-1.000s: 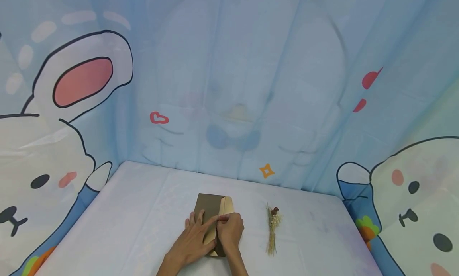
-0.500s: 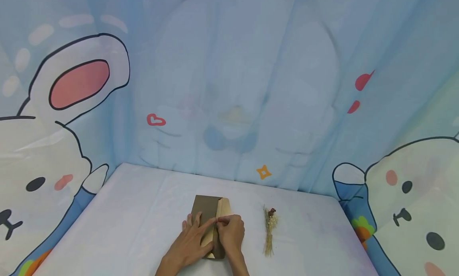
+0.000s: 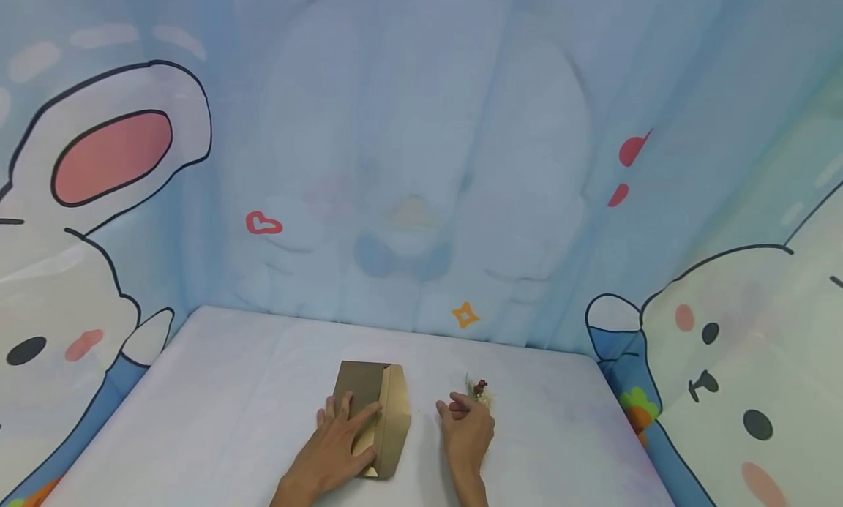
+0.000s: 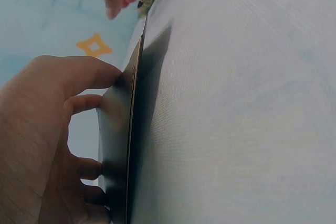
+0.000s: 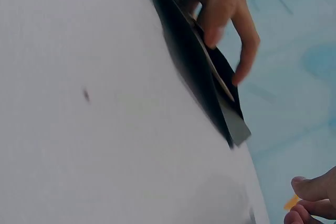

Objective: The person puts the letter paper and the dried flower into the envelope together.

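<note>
A brown envelope (image 3: 358, 379) lies on the white tabletop, its golden flap (image 3: 397, 419) folded out to the right. My left hand (image 3: 336, 445) rests on the envelope with spread fingers; in the left wrist view its fingertips touch the dark face of the envelope (image 4: 118, 124). Just right of the flap, my right hand (image 3: 467, 434) hovers with loosely bent fingers, and nothing shows between them. It partly covers a small bunch of dried flowers (image 3: 479, 388), whose stems are mostly hidden. From the right wrist, the envelope (image 5: 239, 124) shows a gap along its edge.
White cloth (image 3: 250, 390) covers the table. A blue curtain (image 3: 408, 148) with cartoon rabbits hangs behind the table and along both sides.
My right hand has left the envelope's flap and moved right, to the dried flowers. The flap now shows in full. My left hand stays on the envelope, and the head view has turned slightly right.
</note>
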Available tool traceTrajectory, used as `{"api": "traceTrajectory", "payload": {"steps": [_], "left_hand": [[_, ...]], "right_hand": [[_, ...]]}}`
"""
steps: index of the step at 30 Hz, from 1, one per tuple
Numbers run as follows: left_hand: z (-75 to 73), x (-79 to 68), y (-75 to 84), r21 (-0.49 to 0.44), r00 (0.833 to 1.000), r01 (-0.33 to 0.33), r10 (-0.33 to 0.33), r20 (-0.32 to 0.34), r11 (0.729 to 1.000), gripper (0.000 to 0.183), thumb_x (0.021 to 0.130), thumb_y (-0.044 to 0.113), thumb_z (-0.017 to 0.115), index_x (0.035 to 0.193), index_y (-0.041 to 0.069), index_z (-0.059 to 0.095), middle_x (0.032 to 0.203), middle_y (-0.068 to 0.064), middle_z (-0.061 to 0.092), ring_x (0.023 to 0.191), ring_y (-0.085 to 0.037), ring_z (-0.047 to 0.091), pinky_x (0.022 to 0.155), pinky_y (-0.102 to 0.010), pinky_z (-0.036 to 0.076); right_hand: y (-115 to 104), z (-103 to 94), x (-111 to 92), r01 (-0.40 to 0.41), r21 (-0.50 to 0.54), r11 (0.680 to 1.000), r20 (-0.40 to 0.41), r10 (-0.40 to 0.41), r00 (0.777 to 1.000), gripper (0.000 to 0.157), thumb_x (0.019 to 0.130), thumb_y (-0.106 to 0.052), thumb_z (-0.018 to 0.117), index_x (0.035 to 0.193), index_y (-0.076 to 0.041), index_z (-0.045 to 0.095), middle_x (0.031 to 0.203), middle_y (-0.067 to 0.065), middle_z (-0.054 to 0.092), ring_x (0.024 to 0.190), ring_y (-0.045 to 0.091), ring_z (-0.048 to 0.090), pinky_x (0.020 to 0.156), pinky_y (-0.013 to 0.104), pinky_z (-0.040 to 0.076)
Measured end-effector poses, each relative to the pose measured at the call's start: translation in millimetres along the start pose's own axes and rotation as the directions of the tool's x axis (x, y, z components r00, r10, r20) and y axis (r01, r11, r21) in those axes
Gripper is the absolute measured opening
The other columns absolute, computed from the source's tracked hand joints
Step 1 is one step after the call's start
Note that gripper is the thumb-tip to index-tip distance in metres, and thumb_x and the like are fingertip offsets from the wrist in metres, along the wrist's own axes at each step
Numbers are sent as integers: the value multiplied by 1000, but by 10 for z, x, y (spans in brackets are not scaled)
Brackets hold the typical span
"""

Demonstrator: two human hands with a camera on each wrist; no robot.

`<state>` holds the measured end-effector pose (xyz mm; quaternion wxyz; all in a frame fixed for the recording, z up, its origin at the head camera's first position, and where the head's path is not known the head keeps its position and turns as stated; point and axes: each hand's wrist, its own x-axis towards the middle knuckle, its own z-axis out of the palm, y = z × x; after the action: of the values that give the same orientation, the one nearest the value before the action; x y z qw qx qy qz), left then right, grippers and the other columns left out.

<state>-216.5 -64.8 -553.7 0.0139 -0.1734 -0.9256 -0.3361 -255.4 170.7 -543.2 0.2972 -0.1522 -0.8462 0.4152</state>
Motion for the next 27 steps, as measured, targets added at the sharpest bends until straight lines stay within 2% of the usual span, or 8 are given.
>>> {"api": "traceTrajectory", "payload": {"steps": [7,13,16,20,27], "left_hand": [[-3,1,-19,18,1000,13,-13,-15,1000,61,95,49,58,152,34,43,163,-29,25,147,-63,14,117,-73,21],[5,-12,-24,20,1000,-2,2,-19,1000,61,95,46,58,153,34,42,163,-29,25,147,-63,14,117,-73,21],[5,-19,-12,18,1000,-4,5,-23,1000,61,95,45,59,153,34,42,163,-29,25,147,-63,14,117,-73,20],[8,-26,12,18,999,-9,9,-32,1000,61,95,44,59,153,33,43,162,-29,25,148,-62,14,118,-73,20],[18,-35,8,23,1000,-12,13,-27,1000,62,95,44,60,153,31,42,162,-31,25,148,-62,13,118,-72,20]], "right_hand": [[203,-157,126,-29,-24,999,-61,27,998,29,75,-9,87,102,-3,79,85,13,74,71,21,67,61,21,49],[321,-231,166,-117,-33,993,-127,112,986,35,76,-14,87,103,5,76,86,21,75,73,29,70,65,41,57],[359,-248,173,-173,-54,983,-113,166,980,35,78,-15,85,102,8,74,85,24,73,73,32,69,65,44,55],[388,-264,183,-215,-85,973,-82,209,975,32,79,-15,83,98,9,74,82,23,71,71,31,67,62,41,52],[429,-246,193,-208,-106,972,-68,201,977,20,83,-13,79,89,6,77,70,17,72,58,25,64,55,35,47]]}}
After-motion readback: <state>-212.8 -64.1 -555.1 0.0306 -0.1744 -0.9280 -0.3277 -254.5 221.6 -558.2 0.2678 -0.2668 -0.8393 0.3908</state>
